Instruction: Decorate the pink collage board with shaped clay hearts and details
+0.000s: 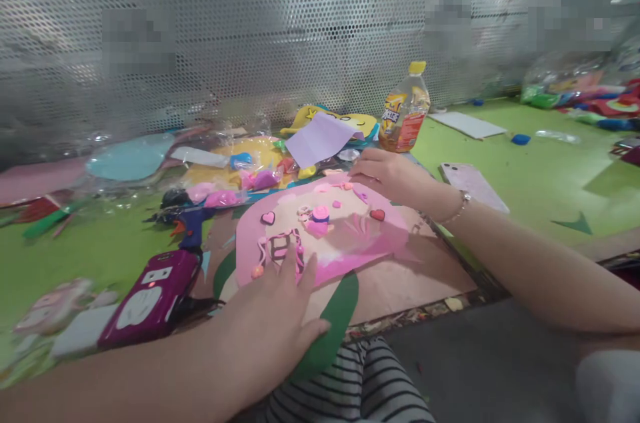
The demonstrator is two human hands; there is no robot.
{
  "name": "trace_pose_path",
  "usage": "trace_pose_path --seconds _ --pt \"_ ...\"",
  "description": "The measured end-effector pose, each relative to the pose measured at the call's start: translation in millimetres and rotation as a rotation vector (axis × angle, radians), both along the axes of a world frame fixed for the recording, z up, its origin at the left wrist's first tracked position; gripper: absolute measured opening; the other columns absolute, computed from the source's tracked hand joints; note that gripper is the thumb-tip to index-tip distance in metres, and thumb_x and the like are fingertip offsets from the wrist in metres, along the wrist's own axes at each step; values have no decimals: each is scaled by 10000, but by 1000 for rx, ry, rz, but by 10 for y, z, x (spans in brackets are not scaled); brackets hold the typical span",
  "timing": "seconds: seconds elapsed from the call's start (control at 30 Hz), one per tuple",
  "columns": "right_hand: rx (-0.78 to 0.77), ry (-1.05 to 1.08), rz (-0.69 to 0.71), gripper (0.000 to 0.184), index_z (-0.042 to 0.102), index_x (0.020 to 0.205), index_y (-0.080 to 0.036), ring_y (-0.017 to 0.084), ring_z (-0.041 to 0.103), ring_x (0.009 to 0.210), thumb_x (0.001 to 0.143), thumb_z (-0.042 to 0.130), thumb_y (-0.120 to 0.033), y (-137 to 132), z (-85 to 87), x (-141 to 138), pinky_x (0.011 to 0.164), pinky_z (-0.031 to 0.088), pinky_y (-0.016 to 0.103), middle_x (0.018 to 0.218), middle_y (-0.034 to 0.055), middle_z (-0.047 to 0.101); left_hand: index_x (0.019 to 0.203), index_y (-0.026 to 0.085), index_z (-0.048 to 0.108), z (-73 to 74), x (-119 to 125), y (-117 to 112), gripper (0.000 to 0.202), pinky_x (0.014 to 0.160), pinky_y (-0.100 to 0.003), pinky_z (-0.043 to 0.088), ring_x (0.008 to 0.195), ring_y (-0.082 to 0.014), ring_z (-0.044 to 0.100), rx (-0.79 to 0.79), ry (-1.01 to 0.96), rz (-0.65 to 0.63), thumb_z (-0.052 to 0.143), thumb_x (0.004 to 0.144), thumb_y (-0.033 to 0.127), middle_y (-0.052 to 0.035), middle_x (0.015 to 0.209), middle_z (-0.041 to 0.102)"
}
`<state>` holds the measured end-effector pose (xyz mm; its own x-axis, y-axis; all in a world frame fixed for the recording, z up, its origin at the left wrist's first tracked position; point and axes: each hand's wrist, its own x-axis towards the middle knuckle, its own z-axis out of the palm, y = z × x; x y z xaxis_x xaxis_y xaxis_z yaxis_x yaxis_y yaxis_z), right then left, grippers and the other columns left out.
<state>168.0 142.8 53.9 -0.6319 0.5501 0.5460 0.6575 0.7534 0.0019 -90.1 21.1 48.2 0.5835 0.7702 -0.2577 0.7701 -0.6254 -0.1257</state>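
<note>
A pink foam craft board point(367, 260) with a cream middle lies on the brown mat in front of me. On it sit a pink heart point(269, 218), a red heart point(377, 215), a small pink and blue clay piece point(320, 215) and a brown-and-pink window-like clay shape point(280, 246). My left hand point(280, 310) rests with fingers spread over the board's near-left edge, beside that shape. Beneath its thumb is a green leaf-shaped piece point(340, 310). My right hand point(385, 173) is bent at the board's far-right edge, its fingers close together; whatever they pinch is hidden.
Left of the board are a purple device point(150, 300) and a dark blue glue gun point(191, 226). Clay packets point(260, 180), a lilac sheet point(323, 138) and a drink bottle point(406, 110) stand behind. A phone point(473, 186) lies right, and a perforated metal wall point(300, 30) closes the back.
</note>
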Motion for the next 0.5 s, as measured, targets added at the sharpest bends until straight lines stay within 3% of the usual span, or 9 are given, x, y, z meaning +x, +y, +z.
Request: trace_pose_path --seconds 0.07,0.13,0.23,0.33,0.4,0.5 --pt "0 109 102 188 657 990 -139 166 606 860 934 502 -231 -62 6 -50 740 472 278 936 94 663 1405 81 406 106 19 21 631 783 -520 532 1167 -437 543 -3 -127 -31 460 892 445 -295 1406 415" --pt "-35 201 153 134 645 986 -157 130 609 761 900 564 -219 -156 21 -122 672 476 246 892 58 686 1355 121 470 239 34 125 540 831 -494 516 1133 -381 579 68 -322 -11 449 906 419 -223 1328 529" --pt "-73 276 275 67 631 899 -173 89 588 620 874 613 -233 -309 27 -244 571 461 209 791 14 693 1277 126 533 406 81 356 492 885 -467 486 1103 -328 586 120 -550 118 440 921 454 -162 1222 604" --pt "12 286 448 69 614 857 -179 98 627 701 902 571 -211 -419 -8 -337 640 503 207 766 18 689 1160 163 613 405 160 510 394 715 -307 527 964 -236 640 -581 -1100 243 549 891 444 -88 1100 663" --pt "96 290 496 84 613 881 -177 107 635 769 917 537 -179 -457 -40 -372 701 522 222 801 36 686 1093 174 641 309 213 534 332 662 -243 513 894 -183 661 -741 -1228 253 578 887 428 -61 1030 686" --pt "174 335 484 108 637 899 -188 113 602 763 921 532 -194 -463 -64 -385 644 516 240 902 62 660 1061 171 647 132 261 527 308 664 -216 509 910 -168 669 -789 -1340 289 607 873 412 -61 1006 695"
